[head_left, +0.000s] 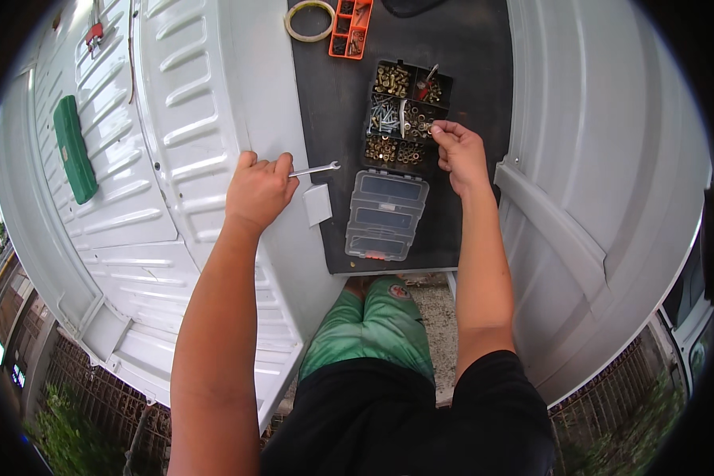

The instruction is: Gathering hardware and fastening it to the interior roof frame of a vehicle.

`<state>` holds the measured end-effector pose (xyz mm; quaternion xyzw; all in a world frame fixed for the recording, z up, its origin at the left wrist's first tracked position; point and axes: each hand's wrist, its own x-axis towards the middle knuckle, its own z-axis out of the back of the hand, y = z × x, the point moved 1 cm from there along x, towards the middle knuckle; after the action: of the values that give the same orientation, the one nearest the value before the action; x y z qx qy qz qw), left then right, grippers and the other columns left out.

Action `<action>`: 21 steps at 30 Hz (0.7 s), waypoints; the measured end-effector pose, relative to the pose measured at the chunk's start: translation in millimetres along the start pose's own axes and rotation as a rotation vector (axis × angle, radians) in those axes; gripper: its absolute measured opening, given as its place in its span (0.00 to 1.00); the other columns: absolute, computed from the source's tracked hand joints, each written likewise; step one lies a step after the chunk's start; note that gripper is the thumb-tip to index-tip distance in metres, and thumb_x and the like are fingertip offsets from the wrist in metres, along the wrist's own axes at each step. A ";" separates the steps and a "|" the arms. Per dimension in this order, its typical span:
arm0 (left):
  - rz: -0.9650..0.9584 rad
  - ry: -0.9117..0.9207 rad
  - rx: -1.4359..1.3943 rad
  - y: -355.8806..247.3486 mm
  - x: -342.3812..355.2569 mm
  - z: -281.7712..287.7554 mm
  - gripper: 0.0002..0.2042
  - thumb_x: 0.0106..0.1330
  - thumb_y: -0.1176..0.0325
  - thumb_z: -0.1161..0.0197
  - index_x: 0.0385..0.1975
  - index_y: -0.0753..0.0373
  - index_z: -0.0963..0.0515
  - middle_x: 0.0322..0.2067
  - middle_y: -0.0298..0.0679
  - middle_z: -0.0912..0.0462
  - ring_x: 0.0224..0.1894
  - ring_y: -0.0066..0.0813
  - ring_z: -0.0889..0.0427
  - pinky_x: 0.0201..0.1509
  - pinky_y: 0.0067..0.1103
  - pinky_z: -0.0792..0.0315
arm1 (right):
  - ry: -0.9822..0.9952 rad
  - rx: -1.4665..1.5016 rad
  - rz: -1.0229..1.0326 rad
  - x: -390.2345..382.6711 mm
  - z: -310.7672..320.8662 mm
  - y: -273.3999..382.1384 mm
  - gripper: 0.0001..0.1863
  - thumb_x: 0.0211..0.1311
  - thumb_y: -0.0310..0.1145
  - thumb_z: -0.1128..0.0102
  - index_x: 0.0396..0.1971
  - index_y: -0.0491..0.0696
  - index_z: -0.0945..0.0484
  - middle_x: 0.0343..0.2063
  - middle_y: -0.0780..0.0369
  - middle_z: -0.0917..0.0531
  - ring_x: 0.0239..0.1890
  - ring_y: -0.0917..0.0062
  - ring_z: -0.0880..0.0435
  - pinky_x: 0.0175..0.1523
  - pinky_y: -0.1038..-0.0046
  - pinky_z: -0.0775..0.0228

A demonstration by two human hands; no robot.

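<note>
My left hand [259,188] is closed around a silver open-end wrench [316,169], whose jaw points right, above the white ledge and the dark mat. My right hand [461,157] reaches to the right side of a black hardware organizer [370,136], thumb and forefinger pinched together. Something small and metallic seems to be at those fingertips, too small to tell. Inside the organizer are brass-coloured bolts [391,80], silver screws [384,116] and nuts [381,148] in separate compartments. Its clear lid [385,216] lies folded open toward me.
A dark mat [472,47] lies under the organizer. Farther back are a roll of tape [289,24] and an orange compartment tray [333,46]. A green case [74,151] rests on the ribbed white panel at left. White panels [611,159] rise on the right.
</note>
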<state>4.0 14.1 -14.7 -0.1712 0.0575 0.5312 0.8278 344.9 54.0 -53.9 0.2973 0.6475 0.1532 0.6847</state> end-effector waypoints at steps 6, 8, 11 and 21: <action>-0.007 0.016 0.019 -5.7 6.1 2.6 0.07 0.60 0.67 0.35 0.33 0.57 0.26 0.18 0.32 0.22 0.23 0.29 0.23 0.49 0.27 0.36 | 0.245 0.539 -0.162 2.6 21.8 0.0 0.06 0.70 0.29 0.44 0.43 0.47 0.21 0.14 0.76 0.45 0.15 0.89 0.49 0.19 0.83 0.55; -0.007 0.013 0.011 -3.8 4.5 2.5 0.07 0.60 0.67 0.35 0.33 0.57 0.26 0.18 0.32 0.22 0.24 0.29 0.23 0.50 0.27 0.36 | 0.263 0.576 -0.173 3.8 22.8 -2.0 0.06 0.70 0.29 0.44 0.43 0.47 0.21 0.14 0.76 0.46 0.15 0.89 0.50 0.19 0.83 0.55; -0.007 0.008 0.004 -3.0 3.9 2.5 0.07 0.60 0.67 0.35 0.34 0.57 0.26 0.19 0.32 0.21 0.25 0.29 0.22 0.50 0.27 0.36 | 0.239 0.564 -0.157 2.3 24.1 -2.8 0.07 0.70 0.29 0.45 0.44 0.47 0.20 0.14 0.76 0.46 0.15 0.90 0.49 0.19 0.83 0.55; -0.004 0.016 0.023 -6.5 6.6 3.3 0.07 0.60 0.67 0.35 0.34 0.57 0.25 0.19 0.31 0.21 0.24 0.28 0.22 0.50 0.27 0.35 | -0.134 -1.299 0.439 6.7 -30.2 20.0 0.19 0.57 0.31 0.41 0.50 0.52 0.16 0.38 0.52 0.14 0.42 0.57 0.14 0.51 0.59 0.24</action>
<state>12.4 18.4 -12.0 -0.1659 0.0698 0.5276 0.8302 319.6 79.8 -46.7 -0.0403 0.3054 0.6266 0.7159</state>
